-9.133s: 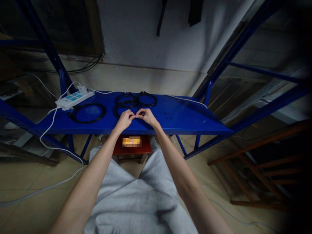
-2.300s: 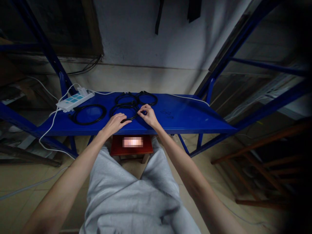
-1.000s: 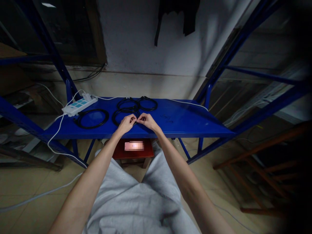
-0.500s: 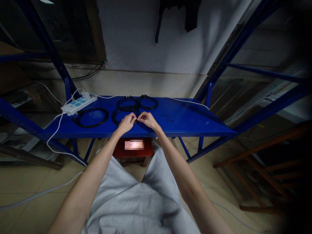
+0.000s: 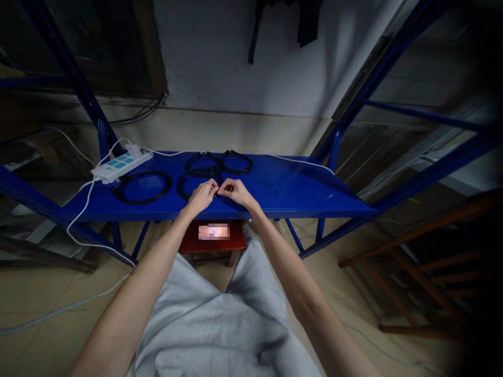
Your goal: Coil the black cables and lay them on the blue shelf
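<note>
A coiled black cable [image 5: 183, 189] lies near the front edge of a blue metal shelf [image 5: 298, 196], partly hidden behind my hands. My left hand [image 5: 203, 196] is closed in a pinch at the right side of this coil. Facing it, my right hand [image 5: 236, 191] also pinches, its fingertips almost meeting the left ones. Whatever thin piece sits between the fingertips is too small to make out. Two more black coils, one at the back [image 5: 196, 158] and another beside it [image 5: 236, 163], lie behind. Further left rests a separate black coil [image 5: 144, 187].
A white power strip [image 5: 121, 163] with a plugged-in cord sits on the shelf's left end. Several thin black pieces [image 5: 268, 185] lie right of my hands. Below the shelf stands a red stool [image 5: 188, 242] bearing a blurred-out item. A wooden chair frame [image 5: 401, 293] is at right.
The view has shifted slightly, moving the scene a little left. Both hands stay pinched together at the same coil, with only small finger movement.
</note>
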Motion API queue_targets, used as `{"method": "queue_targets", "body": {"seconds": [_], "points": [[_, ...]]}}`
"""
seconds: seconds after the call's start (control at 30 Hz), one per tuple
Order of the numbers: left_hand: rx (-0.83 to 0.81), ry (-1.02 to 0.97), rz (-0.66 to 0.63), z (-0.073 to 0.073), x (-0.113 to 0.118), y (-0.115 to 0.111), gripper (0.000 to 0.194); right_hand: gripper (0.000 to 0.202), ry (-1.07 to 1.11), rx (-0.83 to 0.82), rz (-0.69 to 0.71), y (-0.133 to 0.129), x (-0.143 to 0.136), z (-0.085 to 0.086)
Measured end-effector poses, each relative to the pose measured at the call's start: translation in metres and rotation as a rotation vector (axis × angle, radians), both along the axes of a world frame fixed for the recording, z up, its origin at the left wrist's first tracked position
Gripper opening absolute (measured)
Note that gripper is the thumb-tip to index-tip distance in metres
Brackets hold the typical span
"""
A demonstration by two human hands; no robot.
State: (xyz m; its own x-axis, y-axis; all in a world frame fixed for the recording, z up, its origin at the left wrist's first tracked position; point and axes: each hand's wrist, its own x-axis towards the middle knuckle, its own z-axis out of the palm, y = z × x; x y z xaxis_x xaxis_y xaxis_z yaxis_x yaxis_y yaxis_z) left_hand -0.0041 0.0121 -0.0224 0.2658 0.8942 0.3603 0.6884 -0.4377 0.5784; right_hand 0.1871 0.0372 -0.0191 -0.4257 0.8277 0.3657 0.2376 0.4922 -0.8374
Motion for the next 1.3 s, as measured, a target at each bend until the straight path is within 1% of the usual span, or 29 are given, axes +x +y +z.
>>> {"method": "queue_targets", "body": {"seconds": [0.1, 0.3, 0.43, 0.57, 0.8, 1.03, 1.2, 1.3], "points": [[0.018, -0.029, -0.017, -0.001, -0.0002, 0.0011, 0.013, 0.024, -0.012, 0.025, 0.011, -0.0019, -0.0003, 0.0012], [0.099, -0.048, -0.022, -0.0015, -0.0024, 0.0026, 0.016, 0.03, -0.012, 0.035, -0.007, 0.002, -0.0008, -0.0032], [0.116, -0.066, -0.081, -0.0022, -0.0027, 0.0018, 0.017, 0.035, -0.001, 0.013, -0.023, 0.0043, -0.0009, -0.0049], [0.125, -0.061, -0.133, -0.0043, -0.0018, 0.0019, 0.016, 0.039, 0.057, -0.036, -0.038, 0.0052, -0.0012, -0.0058], [0.124, -0.067, -0.118, -0.0009, 0.0003, -0.0022, 0.012, 0.038, 0.113, -0.074, -0.018, 0.0038, -0.0025, -0.0056], [0.085, -0.085, -0.113, 0.0015, 0.0013, -0.0049, 0.002, 0.041, 0.09, -0.023, -0.024, -0.0017, -0.003, 0.0], [0.081, -0.085, -0.098, 0.0007, 0.0004, -0.0027, 0.014, 0.04, 0.081, -0.005, -0.006, -0.0008, -0.0025, -0.0006], [0.074, -0.109, -0.093, -0.0009, -0.0007, -0.0008, 0.016, 0.035, 0.098, 0.004, 0.005, 0.0014, -0.0027, -0.0019]]}}
